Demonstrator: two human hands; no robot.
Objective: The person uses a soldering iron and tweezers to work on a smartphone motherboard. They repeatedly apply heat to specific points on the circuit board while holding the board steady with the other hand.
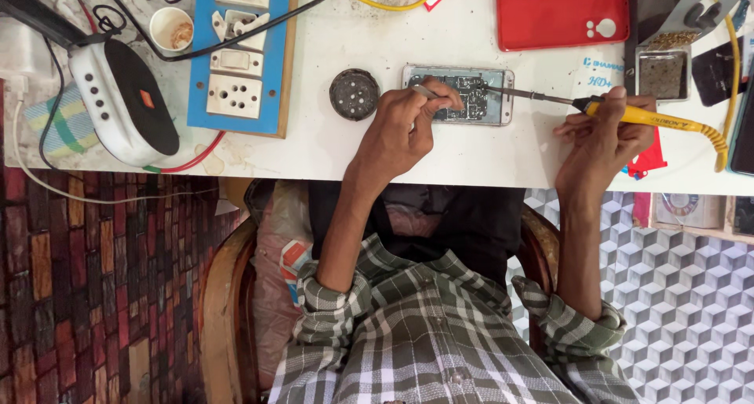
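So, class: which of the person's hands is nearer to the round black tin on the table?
Left. The left hand sits just right of the round black tin, on the opened phone; the right hand is far right, holding the soldering iron.

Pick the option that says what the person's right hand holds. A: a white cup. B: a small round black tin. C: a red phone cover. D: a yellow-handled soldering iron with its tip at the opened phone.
D: the right hand grips the yellow-handled soldering iron, whose metal tip reaches the opened phone, while the left hand rests on that phone with a thin tool in its fingers.
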